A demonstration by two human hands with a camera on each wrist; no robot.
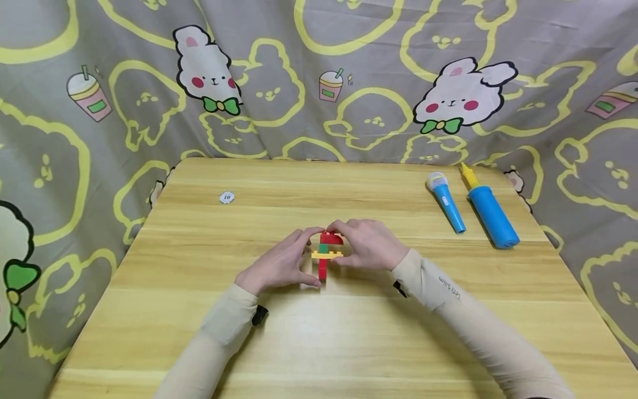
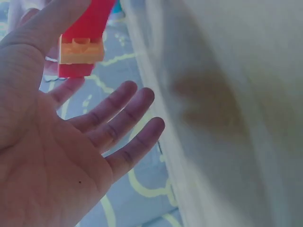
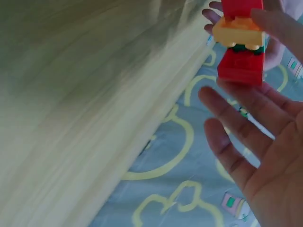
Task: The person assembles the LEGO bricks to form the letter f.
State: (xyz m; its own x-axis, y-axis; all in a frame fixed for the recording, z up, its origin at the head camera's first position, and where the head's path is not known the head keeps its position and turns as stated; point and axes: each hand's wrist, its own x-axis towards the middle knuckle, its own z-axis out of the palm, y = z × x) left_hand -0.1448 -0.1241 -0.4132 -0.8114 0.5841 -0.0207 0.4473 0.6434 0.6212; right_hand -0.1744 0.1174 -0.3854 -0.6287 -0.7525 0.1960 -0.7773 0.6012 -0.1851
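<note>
Both hands are at a small toy-brick figure (image 1: 323, 268) near the middle of the wooden table. It has a red stem, a long yellow brick (image 1: 319, 255) across it, a green brick (image 1: 324, 247) and a rounded red brick (image 1: 330, 238) at the far end. My left hand (image 1: 281, 262) spans the figure, thumb by the stem and index finger at the red far end. My right hand (image 1: 372, 244) pinches it, index finger on the red end and thumb at the yellow brick (image 3: 238, 33). The other fingers of both hands are spread in the wrist views.
A white chip marked 10 (image 1: 226, 197) lies at the back left of the table (image 1: 199, 332). At the back right lie a blue toy microphone (image 1: 449, 208) and a blue hand pump (image 1: 493, 216) with a yellow nozzle. A patterned grey curtain (image 1: 279, 127) hangs behind the table.
</note>
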